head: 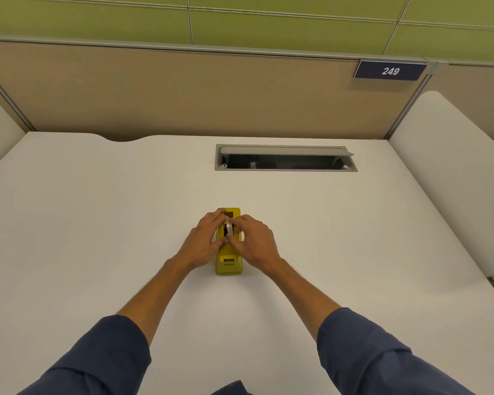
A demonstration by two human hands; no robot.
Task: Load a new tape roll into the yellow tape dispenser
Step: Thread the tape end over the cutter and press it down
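Observation:
The yellow tape dispenser lies lengthwise on the white desk, its near end toward me. A tape roll stands on edge in the dispenser's middle cavity, its pale rim showing between my fingers. My left hand rests against the dispenser's left side with its fingers up by the far end. My right hand comes in from the right, fingertips pinching the roll. Both hands cover much of the dispenser's middle.
An open grey cable hatch is set into the desk behind the dispenser. A tan partition with a sign reading 249 closes the far edge. White side panels stand to the right and left.

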